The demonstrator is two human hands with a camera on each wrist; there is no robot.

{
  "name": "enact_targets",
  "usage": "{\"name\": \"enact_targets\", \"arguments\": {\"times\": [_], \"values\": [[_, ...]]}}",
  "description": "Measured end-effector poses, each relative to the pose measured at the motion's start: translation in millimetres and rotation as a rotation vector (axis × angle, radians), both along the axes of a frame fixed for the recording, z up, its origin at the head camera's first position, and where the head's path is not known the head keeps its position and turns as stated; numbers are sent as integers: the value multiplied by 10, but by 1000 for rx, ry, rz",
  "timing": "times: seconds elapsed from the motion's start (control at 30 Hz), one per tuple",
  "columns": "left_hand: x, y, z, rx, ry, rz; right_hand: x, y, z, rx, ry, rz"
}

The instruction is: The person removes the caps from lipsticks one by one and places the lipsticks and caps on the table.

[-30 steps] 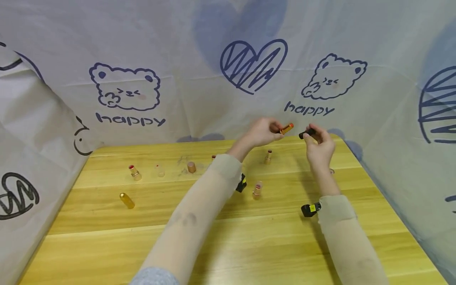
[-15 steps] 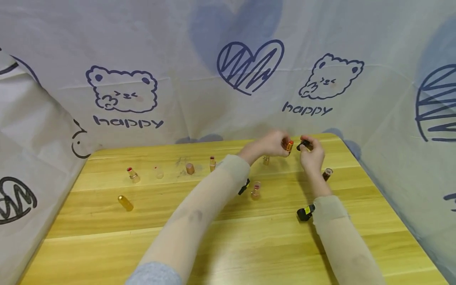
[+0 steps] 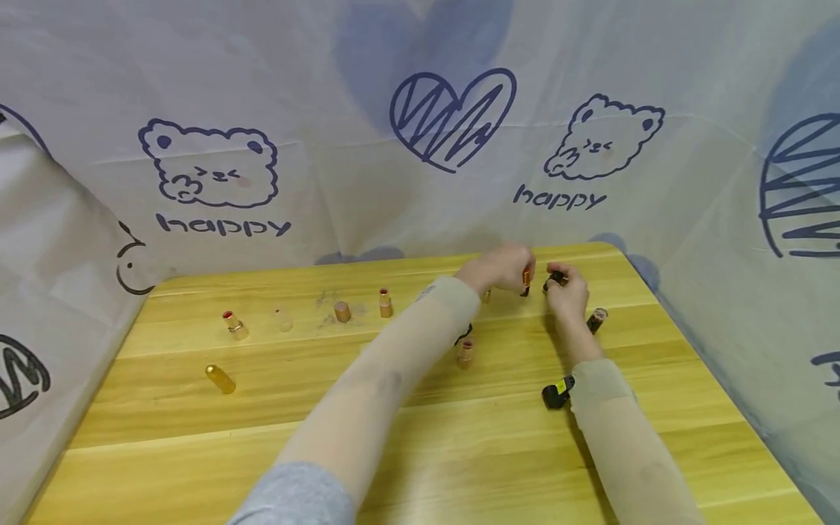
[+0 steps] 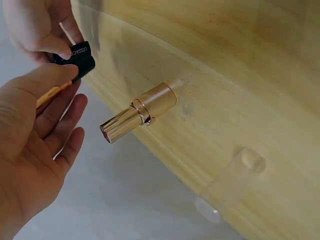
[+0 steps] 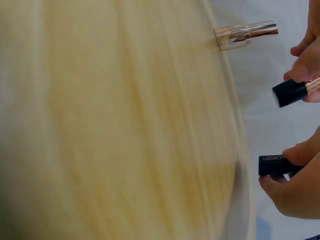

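Observation:
My left hand (image 3: 504, 267) grips a lipstick (image 5: 291, 93) with a black base and a gold inner tube. The base points down toward the table at the far right. Close to its right, my right hand (image 3: 569, 294) pinches a black lipstick cap (image 5: 273, 165) with pale lettering on its side. Cap and lipstick are apart in the right wrist view but overlap in the left wrist view. A gold lipstick (image 4: 140, 112) stands uncapped on the table near my left hand, partly hidden by it in the head view.
On the wooden table (image 3: 459, 459) stand a red-tipped lipstick (image 3: 235, 326), a clear cap (image 3: 283, 320), a copper cap (image 3: 342, 312), another gold lipstick (image 3: 385, 303), a golden bullet-shaped tube (image 3: 220, 379), a pinkish lipstick (image 3: 466, 354) and a dark tube (image 3: 596, 320). A printed cloth (image 3: 341, 146) hangs behind.
Both hands have come down toward the table. The lipstick in the left hand has turned from slanted to nearly upright. The right hand still holds the cap, and the dark tube has come into view.

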State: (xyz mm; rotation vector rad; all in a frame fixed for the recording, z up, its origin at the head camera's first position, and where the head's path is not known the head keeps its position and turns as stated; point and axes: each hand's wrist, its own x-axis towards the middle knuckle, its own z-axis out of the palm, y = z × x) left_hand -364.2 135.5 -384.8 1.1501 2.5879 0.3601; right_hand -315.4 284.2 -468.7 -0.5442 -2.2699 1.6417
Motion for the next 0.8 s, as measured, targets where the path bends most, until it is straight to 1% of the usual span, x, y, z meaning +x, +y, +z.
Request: {"name": "enact_targets", "arguments": {"times": [0.1,0.2,0.27,0.33,0.4,0.47,0.6,0.8], "values": [[-12,62,-26,-102,59,4,2,10,-5,30,-28,16],[-6,125,-35,-208,122,6,2,17,-6,38,-54,30],[2,165,-43,-266,163,-2,3,23,-8,42,-74,37],[6,195,-54,-304,204,-9,-1,27,-9,46,-89,39],[3,219,-77,-332,231,-11,-6,25,-7,55,-102,38],[0,237,-106,-350,245,-2,-12,27,-7,65,-114,36],[-3,260,-158,-373,242,14,-20,39,-4,66,-135,38],[-7,261,-183,-381,250,14,-31,47,-2,76,-150,37]]}}
